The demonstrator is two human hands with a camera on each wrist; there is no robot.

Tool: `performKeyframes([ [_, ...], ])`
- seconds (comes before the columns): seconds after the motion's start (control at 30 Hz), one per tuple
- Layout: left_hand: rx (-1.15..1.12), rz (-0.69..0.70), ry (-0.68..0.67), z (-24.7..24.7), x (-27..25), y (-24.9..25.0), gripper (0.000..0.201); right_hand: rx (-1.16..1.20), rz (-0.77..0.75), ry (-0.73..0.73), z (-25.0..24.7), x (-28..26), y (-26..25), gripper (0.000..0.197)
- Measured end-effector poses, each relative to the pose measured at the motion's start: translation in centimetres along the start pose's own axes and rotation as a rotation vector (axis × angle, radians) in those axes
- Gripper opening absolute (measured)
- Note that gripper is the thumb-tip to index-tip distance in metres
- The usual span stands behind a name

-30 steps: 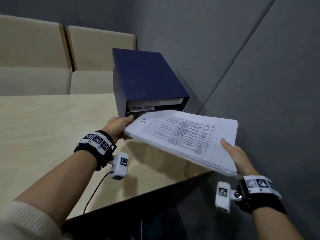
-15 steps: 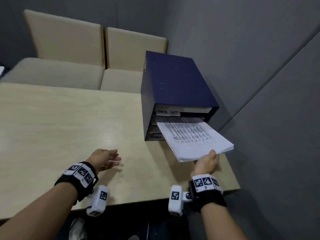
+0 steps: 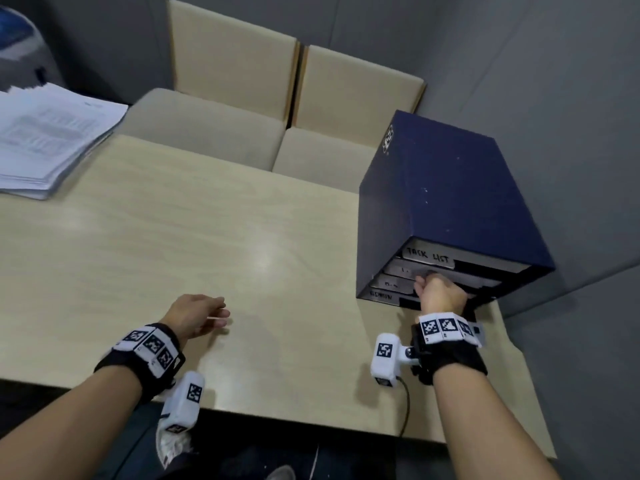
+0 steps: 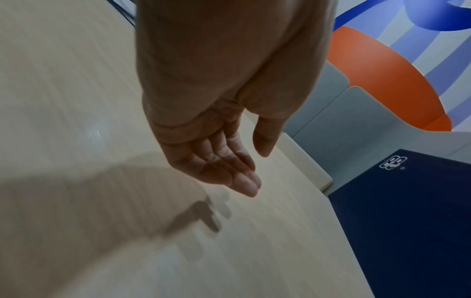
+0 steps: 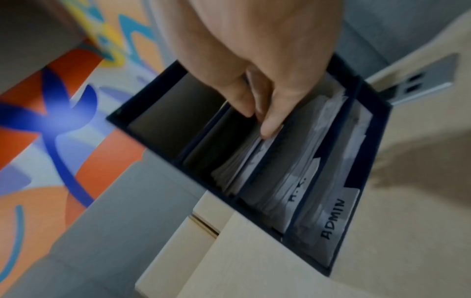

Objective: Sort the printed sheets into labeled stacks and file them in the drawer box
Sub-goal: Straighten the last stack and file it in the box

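Printed sheets (image 5: pixel 244 161) from my latest stack sit inside the drawer box (image 3: pixel 450 202), in the second slot down, below the one tagged "TASK LIST". My right hand (image 3: pixel 438 294) is at the mouth of that slot, just in front of the box; in the right wrist view its fingers (image 5: pixel 271 121) are extended, pressing the edge of the stack inward, gripping nothing. Left of the box, my left hand (image 3: pixel 195 315) hovers over the table (image 3: pixel 242 237) with relaxed, empty fingers.

Risk as I judge it: pushing on one spot could buckle or fan the top sheets against the divider, and a hard shove might slide the box, which nothing steadies. Lower slots hold paper too, with an "ADMIN" tab (image 5: pixel 335 217) on the bottom one.

Sheets lie flat, long axis running front to back into the box, near edge facing me. Well beyond and far left of the box, another paper pile (image 3: pixel 48 140) waits at the table's far edge.
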State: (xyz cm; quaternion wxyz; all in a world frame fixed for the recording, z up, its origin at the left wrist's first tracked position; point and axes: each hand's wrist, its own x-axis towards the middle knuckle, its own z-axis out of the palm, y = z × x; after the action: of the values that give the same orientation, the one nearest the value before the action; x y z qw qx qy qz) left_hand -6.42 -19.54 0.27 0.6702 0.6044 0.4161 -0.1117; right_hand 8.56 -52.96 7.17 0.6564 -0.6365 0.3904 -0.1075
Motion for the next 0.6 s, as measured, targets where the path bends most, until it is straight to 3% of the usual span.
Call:
performKeyframes([
  [0.13, 0.014, 0.018, -0.023, -2.2, 2.0, 1.1, 0.013, -0.202, -0.094, 0.114, 1.4, -2.4, 3.8, 0.031],
  [0.27, 0.05, 0.018, -0.077, -4.8, 4.6, 2.6, 0.013, -0.242, -0.068, 0.041, 3.7, -7.1, 7.5, 0.013],
  [0.33, 0.085, 0.026, -0.101, -6.5, 5.8, 3.5, 0.015, -0.275, -0.011, -0.106, 5.2, -8.9, 8.9, 0.015],
  [0.47, 0.113, 0.035, -0.081, -11.4, 7.2, 5.3, 0.018, -0.458, 0.174, -0.537, 9.5, -11.8, 11.3, 0.011],
  [0.6, 0.106, 0.067, -0.019, -17.2, 8.2, 6.7, 0.021, -0.643, 0.168, -0.779, 15.5, -14.1, 12.7, 0.006],
])
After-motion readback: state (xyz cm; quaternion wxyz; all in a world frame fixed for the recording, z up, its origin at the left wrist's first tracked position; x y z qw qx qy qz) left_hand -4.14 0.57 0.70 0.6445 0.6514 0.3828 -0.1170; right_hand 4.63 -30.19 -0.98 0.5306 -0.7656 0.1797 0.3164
